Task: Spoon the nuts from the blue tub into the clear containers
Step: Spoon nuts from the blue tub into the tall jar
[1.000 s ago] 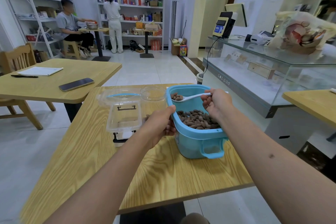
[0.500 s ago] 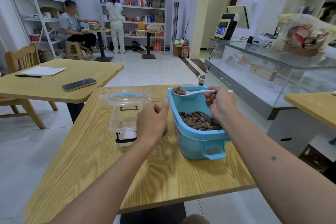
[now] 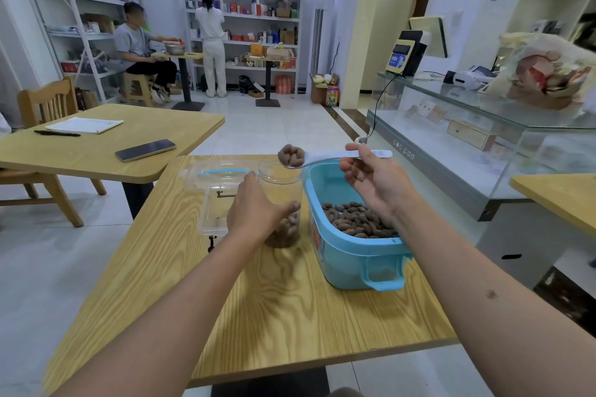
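A blue tub holding brown nuts stands on the right of the wooden table. My right hand pinches a white spoon loaded with nuts. The spoon's bowl hovers just above the rim of a clear round jar. My left hand grips that jar around its side; a layer of nuts lies at the jar's bottom. A clear rectangular container with a blue-rimmed lid sits to the left of the jar.
A second wooden table at left carries a phone, papers and a pen. A glass display counter runs along the right. Two people are at the far shelves.
My right hand lifted the loaded spoon out of the tub and carried it left over the jar. My left hand closed round the jar.
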